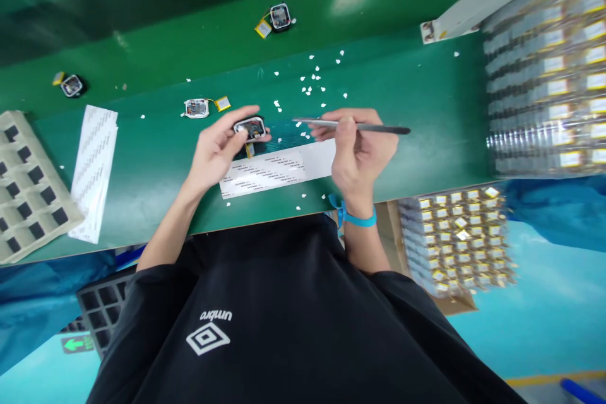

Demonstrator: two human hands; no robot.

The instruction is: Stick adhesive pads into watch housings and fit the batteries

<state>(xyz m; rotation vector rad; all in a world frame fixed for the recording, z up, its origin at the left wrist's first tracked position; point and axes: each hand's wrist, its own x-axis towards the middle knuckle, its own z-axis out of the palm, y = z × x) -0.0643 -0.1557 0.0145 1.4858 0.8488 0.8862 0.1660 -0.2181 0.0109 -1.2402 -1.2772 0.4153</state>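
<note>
My left hand (215,146) is closed on a small open watch case (250,129) whose circuit board faces up. A yellow battery (250,150) hangs from that case below my fingers. In my right hand (357,148) I grip a pair of dark tweezers (364,127), their tips pointing left toward the watch case but apart from it. Under and between my hands lies a white label sheet (269,175) with rows of print. Small white bits (310,89) are scattered on the green table around the tweezer tips.
Another open case (196,108) with its battery lies left of my hands; more cases (280,16) sit farther back. At left are printed strips (95,170) and a pulp tray (35,186). Stacked clear trays of batteries (549,88) stand at right, with a box of them (454,243) below.
</note>
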